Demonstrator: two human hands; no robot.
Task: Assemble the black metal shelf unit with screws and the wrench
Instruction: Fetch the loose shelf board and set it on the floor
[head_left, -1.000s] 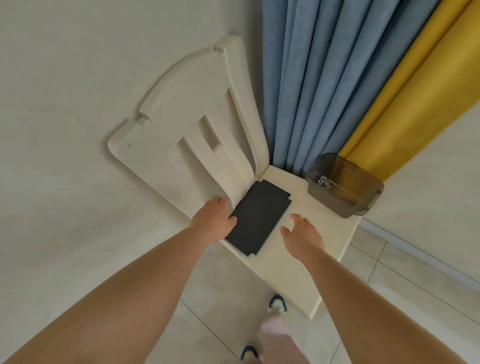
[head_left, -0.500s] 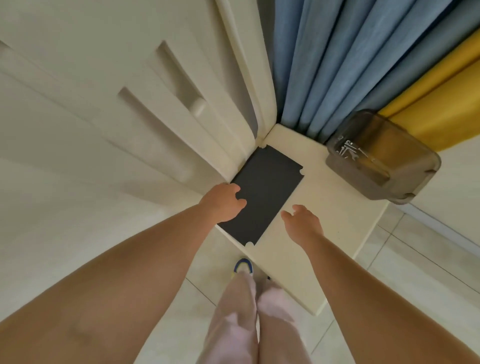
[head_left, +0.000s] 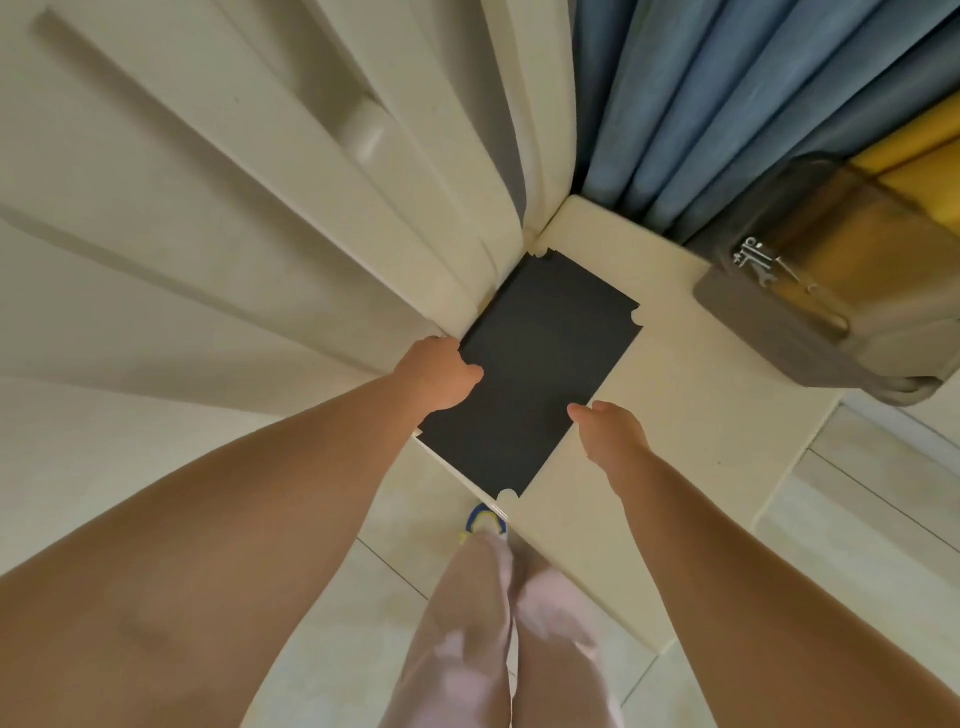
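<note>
A flat black metal shelf panel with notched corners lies on the cream chair seat, against the chair back. My left hand grips the panel's left long edge, thumb on top. My right hand is at the panel's right edge, its fingers touching or curling under the edge; how far they close is hidden. A translucent brown plastic box at the seat's far right holds small metal hardware, seemingly screws and a wrench.
The cream chair back rises at the left. Blue curtains and a yellow curtain hang behind the seat. My legs and a blue shoe stand on the tiled floor below the seat's front edge.
The view has moved closer and lower over the chair. Both hands have closed in on the panel: the left now grips its left edge, the right has reached its right edge.
</note>
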